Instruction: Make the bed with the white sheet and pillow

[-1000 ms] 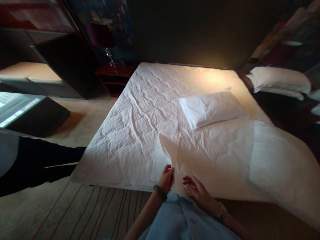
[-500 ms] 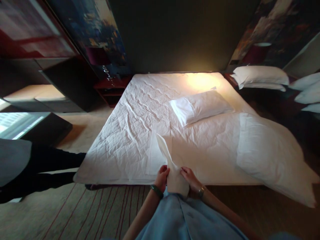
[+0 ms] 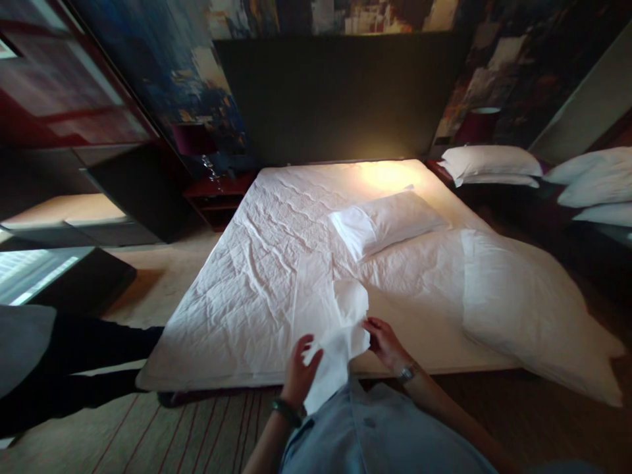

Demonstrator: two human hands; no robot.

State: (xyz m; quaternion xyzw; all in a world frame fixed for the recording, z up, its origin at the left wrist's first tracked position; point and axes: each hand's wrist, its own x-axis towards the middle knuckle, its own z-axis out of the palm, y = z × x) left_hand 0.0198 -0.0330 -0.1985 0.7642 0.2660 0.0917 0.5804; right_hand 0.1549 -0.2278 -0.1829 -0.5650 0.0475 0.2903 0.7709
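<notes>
A folded white cloth (image 3: 330, 365), possibly a pillowcase, hangs between my hands in front of my body, its upper part flopping over the near edge of the bed. My right hand (image 3: 386, 342) pinches the cloth's right edge between thumb and fingers. On the cloth's other side, my left hand (image 3: 300, 370) has thumb and fingers apart in a curve; it is close to the cloth's left edge, not gripping it. Beyond them, another flat white cloth (image 3: 312, 289) lies on the quilted mattress cover (image 3: 266, 263).
A pillow in a white case (image 3: 395, 222) lies mid-bed, and a large white pillow or duvet (image 3: 528, 303) hangs over the right corner. More pillows (image 3: 488, 163) are stacked at the right. A lamp (image 3: 197, 141) stands on the left nightstand. Another person's dark-clothed legs (image 3: 93, 349) are at the left.
My left hand has let go of the cloth's edge and moved left and down, its fingers opening. The cloth has spread wider and flopped to the right. My right hand still holds its edge.
</notes>
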